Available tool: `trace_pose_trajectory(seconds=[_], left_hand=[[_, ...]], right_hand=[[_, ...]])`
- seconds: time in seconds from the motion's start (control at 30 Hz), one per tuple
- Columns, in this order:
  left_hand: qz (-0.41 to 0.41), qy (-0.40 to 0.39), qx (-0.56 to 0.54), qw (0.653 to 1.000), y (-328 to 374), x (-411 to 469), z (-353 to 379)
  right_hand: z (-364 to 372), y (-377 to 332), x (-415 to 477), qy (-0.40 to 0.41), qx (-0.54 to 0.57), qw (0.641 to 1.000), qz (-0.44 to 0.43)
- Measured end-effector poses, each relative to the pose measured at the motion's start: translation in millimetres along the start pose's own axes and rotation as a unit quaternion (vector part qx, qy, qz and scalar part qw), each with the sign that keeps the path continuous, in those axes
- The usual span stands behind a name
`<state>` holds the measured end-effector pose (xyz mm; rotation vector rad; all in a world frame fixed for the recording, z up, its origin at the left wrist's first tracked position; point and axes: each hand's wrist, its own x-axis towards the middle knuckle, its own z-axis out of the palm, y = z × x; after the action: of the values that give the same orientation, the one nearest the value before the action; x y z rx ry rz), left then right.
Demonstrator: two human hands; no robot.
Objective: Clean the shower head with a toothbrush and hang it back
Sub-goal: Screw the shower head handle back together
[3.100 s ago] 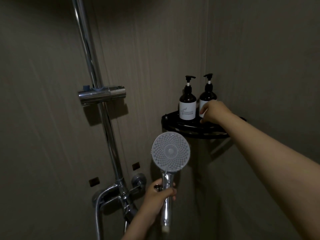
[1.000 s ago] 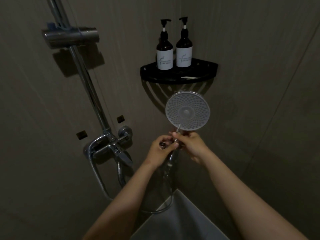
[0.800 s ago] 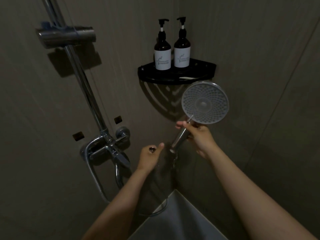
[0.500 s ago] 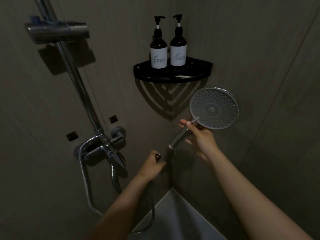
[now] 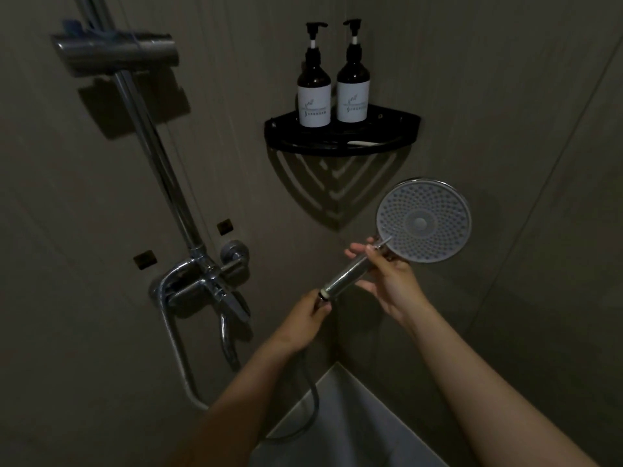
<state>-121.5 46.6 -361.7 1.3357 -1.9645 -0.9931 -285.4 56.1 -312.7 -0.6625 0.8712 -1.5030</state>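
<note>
Head view shows the right hand wrapped loosely round the upper part of the chrome handle, thumb and forefinger near the neck, so that the round, grey-faced shower head with its chrome rim is turned face-on to the wearer; that angle looks chosen to leave the nozzle field open for scrubbing. A thin pale stick lies along the handle under the thumb and reaches onto the face; I judge it may be the toothbrush, but it is too slim and dim to tell for sure. Below, the left hand is closed round the bottom end of the handle where the flexible metal hose joins, probably steadying the head against twisting. From there the hose loops down and back up to the chrome wall mixer tap. Up the chrome riser rail sits the chrome sliding holder, with nothing in it, so hanging back is not yet done. Well apart, in the corner, a black corner shelf carries two dark pump bottles with white labels, upright and just beside each other.
</note>
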Motion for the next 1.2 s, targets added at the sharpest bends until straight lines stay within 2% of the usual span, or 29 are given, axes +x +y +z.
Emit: trace_pose_trajectory(seconds=[0.27, 0.6, 0.73, 0.87, 1.0, 1.2], left_hand=[[-0.004, -0.011, 0.009, 1.0, 3, -1, -4], [-0.027, -0.051, 0.031, 0.998, 4, -3, 1], [-0.048, -0.033, 0.016, 0.998, 5, -4, 1], [-0.037, -0.047, 0.048, 0.997, 8, -2, -7], [-0.007, -0.069, 0.122, 0.99, 7, -1, -14], [0.029, -0.011, 0.217, 0.976, 18, -6, -18]], right_hand=[[-1, 1, -2, -0.017, -0.004, 1.0, 0.01], [-12, 0, -3, -0.067, -0.117, 0.99, 0.042], [-9, 11, -3, -0.002, -0.11, 0.994, 0.003], [-18, 17, 4, 0.051, -0.064, 0.996, 0.02], [-22, 16, 7, 0.06, -0.068, 0.995, 0.03], [-18, 13, 2, 0.081, -0.044, 0.995, 0.025]])
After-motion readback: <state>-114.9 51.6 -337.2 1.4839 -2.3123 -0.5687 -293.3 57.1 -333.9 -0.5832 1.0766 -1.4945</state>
